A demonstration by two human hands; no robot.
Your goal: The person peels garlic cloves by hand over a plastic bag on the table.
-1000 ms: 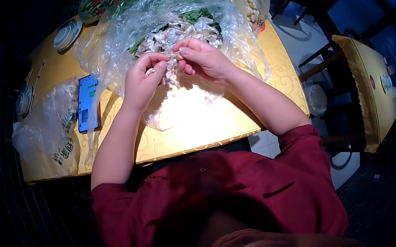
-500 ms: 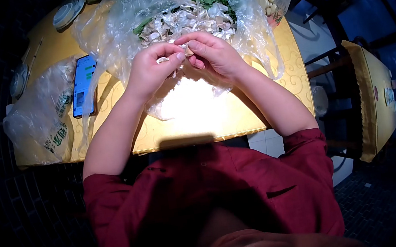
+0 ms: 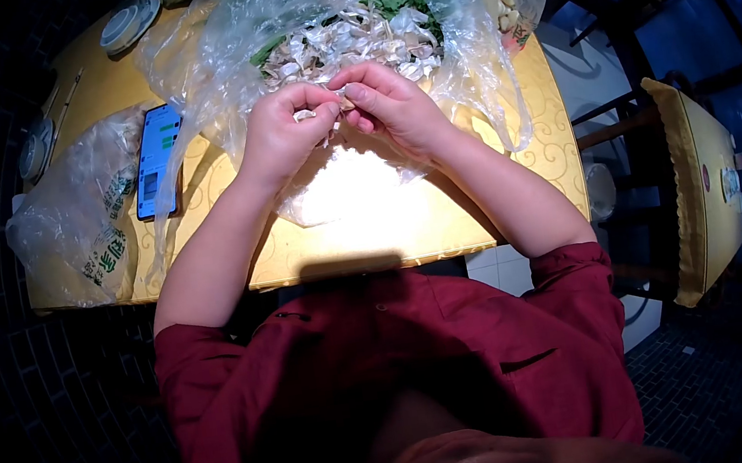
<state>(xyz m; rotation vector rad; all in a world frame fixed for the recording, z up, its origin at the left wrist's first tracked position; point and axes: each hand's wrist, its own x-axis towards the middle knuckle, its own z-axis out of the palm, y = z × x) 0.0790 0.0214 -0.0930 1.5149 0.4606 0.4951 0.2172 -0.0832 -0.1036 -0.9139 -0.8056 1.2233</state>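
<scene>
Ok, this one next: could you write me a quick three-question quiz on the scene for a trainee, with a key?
1. Multiple choice: where is the phone relative to the left hand?
A) to its right
B) to its left
C) underneath it

2. True or false: the right hand is spread wide open, its fingers straight.

3. Fill the gap: beside the pile of papery scraps, ____ leaves show.

Key:
1. B
2. False: its fingers are bent, and the fingertips of both hands meet at a small tan piece.
3. green
</scene>
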